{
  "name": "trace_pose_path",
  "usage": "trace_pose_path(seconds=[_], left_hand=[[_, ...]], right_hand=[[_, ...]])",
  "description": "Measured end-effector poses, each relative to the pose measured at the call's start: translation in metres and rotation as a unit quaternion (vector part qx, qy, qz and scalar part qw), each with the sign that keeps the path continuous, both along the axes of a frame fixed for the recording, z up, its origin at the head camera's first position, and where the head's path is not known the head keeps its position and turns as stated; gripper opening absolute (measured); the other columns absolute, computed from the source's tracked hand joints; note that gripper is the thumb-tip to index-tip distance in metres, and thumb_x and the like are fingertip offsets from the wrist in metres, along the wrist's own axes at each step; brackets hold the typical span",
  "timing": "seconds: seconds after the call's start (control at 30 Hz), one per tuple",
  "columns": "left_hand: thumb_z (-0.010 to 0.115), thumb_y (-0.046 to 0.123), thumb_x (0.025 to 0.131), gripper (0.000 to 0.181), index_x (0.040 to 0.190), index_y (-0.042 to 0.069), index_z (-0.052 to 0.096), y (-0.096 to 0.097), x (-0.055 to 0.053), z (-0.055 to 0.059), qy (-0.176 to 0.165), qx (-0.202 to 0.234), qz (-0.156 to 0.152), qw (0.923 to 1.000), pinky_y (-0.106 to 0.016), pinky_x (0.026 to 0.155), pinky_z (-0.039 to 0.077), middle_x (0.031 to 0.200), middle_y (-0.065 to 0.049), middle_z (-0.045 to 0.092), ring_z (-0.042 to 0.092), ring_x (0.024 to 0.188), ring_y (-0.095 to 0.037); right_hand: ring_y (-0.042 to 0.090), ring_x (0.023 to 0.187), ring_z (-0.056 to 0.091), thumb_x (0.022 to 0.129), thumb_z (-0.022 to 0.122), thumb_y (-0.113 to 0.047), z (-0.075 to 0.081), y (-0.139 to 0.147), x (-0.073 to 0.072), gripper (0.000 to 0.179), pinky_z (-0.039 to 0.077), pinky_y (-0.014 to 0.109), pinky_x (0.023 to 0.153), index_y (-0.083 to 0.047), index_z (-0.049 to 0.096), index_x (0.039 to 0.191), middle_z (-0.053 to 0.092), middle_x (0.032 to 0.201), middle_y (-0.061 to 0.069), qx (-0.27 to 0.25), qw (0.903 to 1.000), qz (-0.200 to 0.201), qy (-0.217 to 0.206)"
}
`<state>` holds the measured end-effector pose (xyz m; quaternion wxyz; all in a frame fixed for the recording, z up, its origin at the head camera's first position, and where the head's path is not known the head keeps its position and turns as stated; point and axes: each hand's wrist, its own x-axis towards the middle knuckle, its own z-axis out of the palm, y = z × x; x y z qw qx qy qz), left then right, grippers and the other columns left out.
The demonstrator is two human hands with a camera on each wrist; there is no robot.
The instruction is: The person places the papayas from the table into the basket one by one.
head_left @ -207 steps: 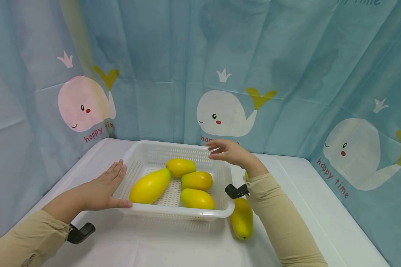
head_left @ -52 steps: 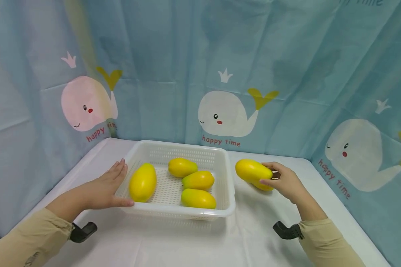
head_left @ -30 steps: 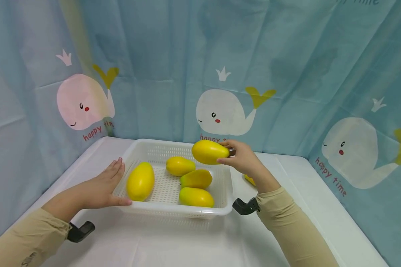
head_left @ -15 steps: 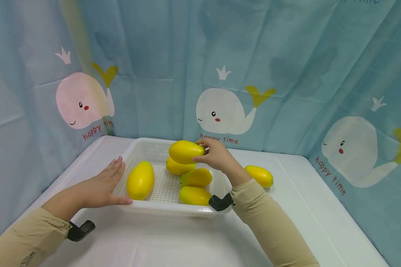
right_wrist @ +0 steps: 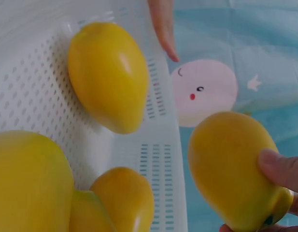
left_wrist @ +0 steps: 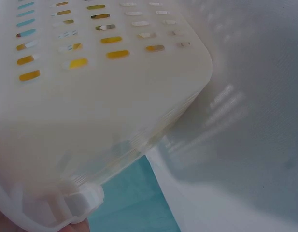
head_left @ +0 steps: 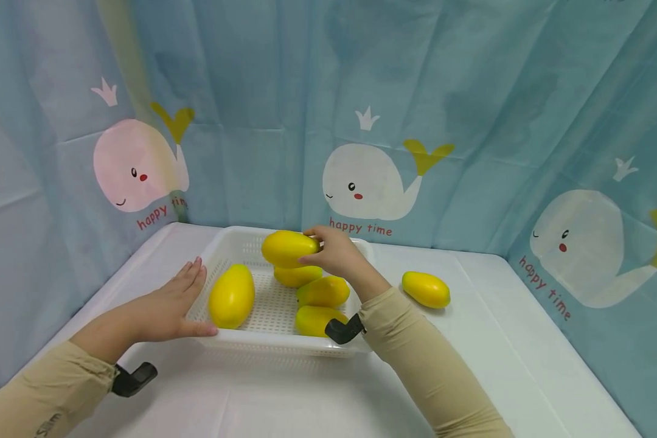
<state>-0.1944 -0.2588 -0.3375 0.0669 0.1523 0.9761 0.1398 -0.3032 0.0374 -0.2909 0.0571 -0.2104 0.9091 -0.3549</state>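
My right hand (head_left: 336, 252) pinches a large yellow papaya (head_left: 289, 249) by its narrow end, holding it above the back of a white plastic basket (head_left: 285, 342). In the right wrist view, the thumb lies on the side of this held papaya (right_wrist: 231, 169), close to its greenish tip. Fingers extended, my left hand (head_left: 161, 310) rests along the basket's left rim, its thumb at the front left corner. Inside the basket, a large papaya (head_left: 232, 296) lies at the left. Three smaller ones, including a yellow-green papaya (head_left: 324, 292), lie toward the right; the hindmost is partly covered by the held one.
Another papaya (head_left: 426, 289) lies on the white-covered table (head_left: 504, 340), right of the basket. A blue curtain (head_left: 263, 121) with whale prints closes off the back and both sides. The left wrist view shows mostly the slotted basket wall (left_wrist: 100, 96).
Since picking up a papaya right of the basket, my right hand has carried it leftward over the basket. The large papaya in the basket's left has turned since the oldest frame. My left hand stays put.
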Motion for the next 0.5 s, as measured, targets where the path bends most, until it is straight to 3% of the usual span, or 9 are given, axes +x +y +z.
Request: trace_pose_path(seconds=[0.27, 0.5], left_hand=[[0.058, 0.072, 0.066, 0.123, 0.142, -0.009, 0.006, 0.0001, -0.0002, -0.0007, 0.008, -0.006, -0.002, 0.9999, -0.063, 0.102, 0.012, 0.15, -0.024, -0.008, -0.002, 0.137, -0.042], [0.059, 0.071, 0.066, 0.124, 0.142, -0.01, 0.005, 0.0004, -0.0001, -0.0006, 0.004, -0.004, -0.001, 1.0, -0.063, 0.101, 0.011, 0.15, -0.025, -0.008, -0.003, 0.136, -0.043]], right_hand=[[0.02, 0.105, 0.054, 0.08, 0.071, -0.028, -0.0021, -0.0022, -0.0009, 0.058, 0.049, 0.034, 0.086, -0.022, 0.047, 0.132, 0.054, 0.126, 0.004, 0.057, 0.9976, 0.006, -0.04], [0.019, 0.106, 0.055, 0.081, 0.071, -0.026, -0.0028, 0.0012, -0.0008, 0.049, 0.05, 0.034, 0.085, -0.02, 0.053, 0.126, 0.057, 0.123, 0.004, 0.058, 0.9969, 0.015, -0.05]])
